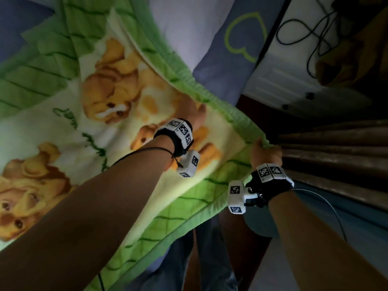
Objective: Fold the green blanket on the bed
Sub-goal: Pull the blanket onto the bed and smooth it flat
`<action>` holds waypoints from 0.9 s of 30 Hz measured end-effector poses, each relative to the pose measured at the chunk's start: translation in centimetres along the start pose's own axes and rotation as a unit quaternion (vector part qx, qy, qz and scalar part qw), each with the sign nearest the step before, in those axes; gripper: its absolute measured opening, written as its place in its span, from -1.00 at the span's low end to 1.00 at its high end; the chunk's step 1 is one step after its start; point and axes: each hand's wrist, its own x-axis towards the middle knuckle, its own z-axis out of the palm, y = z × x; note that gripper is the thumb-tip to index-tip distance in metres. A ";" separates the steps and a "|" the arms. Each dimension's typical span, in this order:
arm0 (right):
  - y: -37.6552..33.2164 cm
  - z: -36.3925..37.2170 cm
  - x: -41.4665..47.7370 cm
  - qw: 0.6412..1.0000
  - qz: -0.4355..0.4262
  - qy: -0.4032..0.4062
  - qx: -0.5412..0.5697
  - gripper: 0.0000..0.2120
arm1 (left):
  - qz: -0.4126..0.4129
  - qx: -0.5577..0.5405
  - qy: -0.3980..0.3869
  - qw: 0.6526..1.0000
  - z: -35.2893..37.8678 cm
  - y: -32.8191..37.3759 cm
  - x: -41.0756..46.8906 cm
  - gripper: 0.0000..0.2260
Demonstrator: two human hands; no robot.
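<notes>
Green puppy-print blanket (117,114) spread over the bed, most of its cloth running up and to the left of the near corner, across the blue sheet (212,66) with its green heart outline. Near corner pinched shut in the right hand (265,152), fingers curled over the quilted green border where the two hemmed edges meet, corner lifted slightly off the bed edge. Left hand (194,116) farther in along the same far border, laid on or under the cloth just short of the hem; fingers mostly hidden by the wrist and its tracker band, so closed or flat cannot be told. From the pinched corner, one border running up and left past the left hand toward the white pillow area, the other running down and left along the near bed edge toward the legs. Long stretch of cloth thus lying away to the left of the corner, none of it to the right, where only dark wooden furniture (336,148) stands. Probably a matter of carrying the corner leftward across the puppy print to meet the opposite edge; right hand placed on the corner for that, left hand nearer the middle of the cloth and better suited to steadying or taking the fold line. Opposite corners out of frame, so alignment there unknowable.
</notes>
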 end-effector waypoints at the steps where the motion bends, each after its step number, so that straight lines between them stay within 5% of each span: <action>1: -0.3 0.3 0.0 1.000 -0.006 0.000 0.004 -0.47 | 0.023 -0.013 0.041 0.999 -0.4 0.6 0.3 -0.31; 4: -1.0 0.9 -0.4 0.999 -0.047 -0.011 0.016 -0.53 | 0.076 -0.038 0.133 0.987 -1.4 2.5 1.1 -0.27; 7: -1.1 1.5 -0.1 0.973 -0.134 -0.151 0.115 -0.58 | 0.067 0.010 0.087 0.994 -2.5 4.1 2.5 -0.24; 11: -1.1 1.3 0.1 0.925 -0.174 -0.318 0.109 -0.34 | 0.084 0.189 0.039 0.978 -3.5 4.0 4.3 -0.61; 13: -1.3 1.5 0.3 0.920 -0.189 -0.330 0.095 -0.30 | 0.116 0.231 0.050 0.965 -3.8 3.1 5.0 -0.73; 16: -1.4 1.8 0.5 0.926 -0.206 -0.309 0.063 -0.35 | 0.060 0.179 0.052 0.981 -4.6 1.6 6.0 -0.45; 21: -1.6 2.1 0.3 0.924 -0.214 -0.314 0.046 -0.43 | 0.075 0.173 0.095 0.978 -6.4 2.5 6.7 -0.67; 27: -1.9 0.3 -0.6 0.931 -0.236 -0.278 -0.032 -0.58 | 0.248 -0.042 0.184 0.950 -8.3 8.0 3.2 -0.77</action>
